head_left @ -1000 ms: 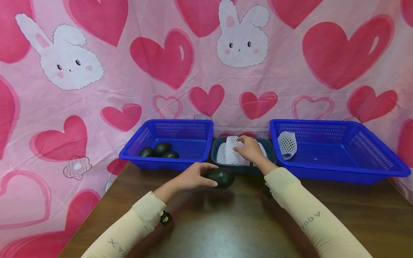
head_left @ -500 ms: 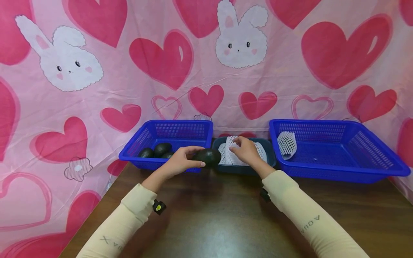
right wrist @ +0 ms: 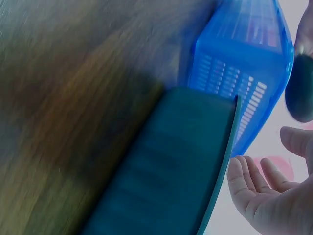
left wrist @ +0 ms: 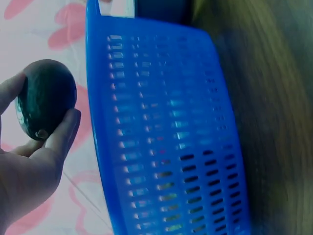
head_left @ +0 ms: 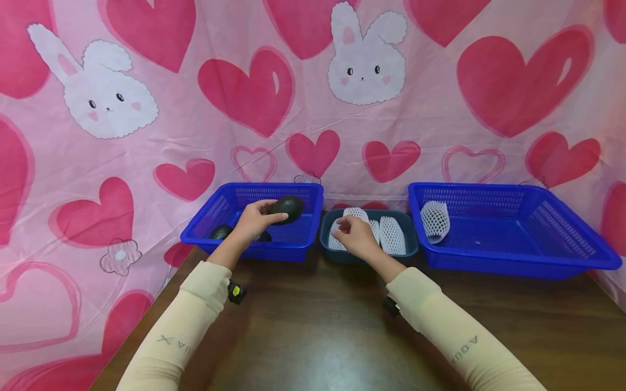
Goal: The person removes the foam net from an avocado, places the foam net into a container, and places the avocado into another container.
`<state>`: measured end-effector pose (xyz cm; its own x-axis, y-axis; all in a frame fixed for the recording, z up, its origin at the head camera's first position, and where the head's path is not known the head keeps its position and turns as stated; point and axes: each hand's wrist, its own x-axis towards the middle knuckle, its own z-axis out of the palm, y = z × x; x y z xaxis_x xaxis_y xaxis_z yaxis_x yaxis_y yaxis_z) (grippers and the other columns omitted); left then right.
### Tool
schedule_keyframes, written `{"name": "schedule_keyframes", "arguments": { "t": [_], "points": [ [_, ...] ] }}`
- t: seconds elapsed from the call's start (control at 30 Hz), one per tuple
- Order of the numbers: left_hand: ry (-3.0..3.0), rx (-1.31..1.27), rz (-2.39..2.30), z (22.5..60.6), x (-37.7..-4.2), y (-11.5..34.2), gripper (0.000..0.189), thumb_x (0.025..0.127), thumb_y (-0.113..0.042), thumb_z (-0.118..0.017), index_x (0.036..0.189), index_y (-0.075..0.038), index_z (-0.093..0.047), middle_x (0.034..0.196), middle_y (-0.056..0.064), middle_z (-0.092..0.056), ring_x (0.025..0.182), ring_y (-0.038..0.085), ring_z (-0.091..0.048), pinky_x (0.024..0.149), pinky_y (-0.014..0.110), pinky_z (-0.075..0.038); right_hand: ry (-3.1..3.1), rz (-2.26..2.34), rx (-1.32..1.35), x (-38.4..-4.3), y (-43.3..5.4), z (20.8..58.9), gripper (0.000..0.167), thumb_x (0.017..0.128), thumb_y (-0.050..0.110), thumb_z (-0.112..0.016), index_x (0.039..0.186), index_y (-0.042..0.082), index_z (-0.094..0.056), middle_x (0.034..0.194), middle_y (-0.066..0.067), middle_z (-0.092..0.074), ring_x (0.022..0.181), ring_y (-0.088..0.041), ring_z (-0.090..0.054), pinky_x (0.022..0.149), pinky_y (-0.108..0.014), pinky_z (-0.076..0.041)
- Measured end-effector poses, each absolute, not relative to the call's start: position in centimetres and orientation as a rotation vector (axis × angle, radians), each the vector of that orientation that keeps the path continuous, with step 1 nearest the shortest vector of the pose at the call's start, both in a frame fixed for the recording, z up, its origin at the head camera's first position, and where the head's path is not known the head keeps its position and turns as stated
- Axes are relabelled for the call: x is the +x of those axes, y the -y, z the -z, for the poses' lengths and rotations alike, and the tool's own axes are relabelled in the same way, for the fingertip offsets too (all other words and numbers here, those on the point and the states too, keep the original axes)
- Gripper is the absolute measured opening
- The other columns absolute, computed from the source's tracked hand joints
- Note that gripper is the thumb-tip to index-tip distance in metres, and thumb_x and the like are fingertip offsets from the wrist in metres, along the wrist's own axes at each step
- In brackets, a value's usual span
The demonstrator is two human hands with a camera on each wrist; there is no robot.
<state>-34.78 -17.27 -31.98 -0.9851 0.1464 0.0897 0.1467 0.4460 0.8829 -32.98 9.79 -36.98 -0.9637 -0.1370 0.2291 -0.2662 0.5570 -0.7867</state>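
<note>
Left hand (head_left: 251,222) fingers curled round dark avocado (head_left: 286,208): firm, smooth-rolling, hold across belly. Right hand (head_left: 354,237) fingers relaxed over soft foam nets (head_left: 391,234).

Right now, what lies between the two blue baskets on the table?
In the head view, a small dark tray holding white foam nets sits between the left blue basket and the right blue basket; the right hand reaches into it.
</note>
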Motion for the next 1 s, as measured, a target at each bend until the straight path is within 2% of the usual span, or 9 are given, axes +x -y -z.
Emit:
{"name": "schedule_keyframes", "arguments": {
  "t": [0.33, 0.57, 0.67, 0.77, 1.0],
  "points": [
    [2.708, -0.106, 1.458, 32.9, -37.0, 18.4, 0.068, 0.085, -0.032, -0.075, 0.141, -0.004, -0.048, 0.142, 0.016, -0.048, 0.130, 0.034, -0.043, 0.103, 0.047, -0.038, 2.628, -1.509, 0.322, -32.2, -7.2, 37.1, 0.035, 0.091, 0.018, -0.070, 0.118, -0.004, -0.062, 0.099, -0.012, -0.068, 0.092, -0.025, -0.065, 0.083, -0.038, -0.053],
    [2.723, -0.104, 1.230, 33.4, -38.6, 18.3, 0.062, 0.082, -0.029, -0.077, 0.133, 0.000, -0.055, 0.126, 0.020, -0.059, 0.115, 0.035, -0.054, 0.096, 0.046, -0.043, 2.642, -1.651, 0.249, -32.1, -5.7, 37.4, 0.049, 0.094, 0.022, -0.065, 0.132, -0.005, -0.053, 0.098, -0.012, -0.070, 0.084, -0.022, -0.067, 0.078, -0.037, -0.055],
    [2.731, -0.107, 1.129, 33.8, -39.5, 18.3, 0.061, 0.081, -0.028, -0.078, 0.129, 0.003, -0.057, 0.122, 0.022, -0.061, 0.111, 0.035, -0.056, 0.095, 0.046, -0.044, 2.598, -1.750, 0.234, -32.1, -5.2, 37.5, 0.051, 0.095, 0.019, -0.065, 0.135, -0.008, -0.049, 0.095, -0.014, -0.070, 0.079, -0.026, -0.069, 0.074, -0.035, -0.056],
    [2.755, -0.105, 1.062, 34.2, -40.1, 18.2, 0.061, 0.080, -0.026, -0.078, 0.128, 0.005, -0.057, 0.122, 0.024, -0.061, 0.112, 0.036, -0.056, 0.095, 0.046, -0.043, 2.545, -1.832, 0.230, -32.0, -4.7, 37.6, 0.051, 0.095, 0.015, -0.064, 0.135, -0.011, -0.046, 0.094, -0.017, -0.070, 0.083, -0.033, -0.069, 0.072, -0.035, -0.056],
    [2.855, -0.128, 0.896, 34.8, -40.7, 18.0, 0.065, 0.082, -0.025, -0.076, 0.131, 0.009, -0.052, 0.127, 0.028, -0.056, 0.117, 0.040, -0.052, 0.097, 0.047, -0.041, 2.480, -2.026, 0.180, -32.1, -4.2, 37.8, 0.054, 0.095, 0.012, -0.063, 0.138, -0.012, -0.041, 0.099, -0.021, -0.069, 0.093, -0.040, -0.067, 0.076, -0.039, -0.056]
  ]
}}
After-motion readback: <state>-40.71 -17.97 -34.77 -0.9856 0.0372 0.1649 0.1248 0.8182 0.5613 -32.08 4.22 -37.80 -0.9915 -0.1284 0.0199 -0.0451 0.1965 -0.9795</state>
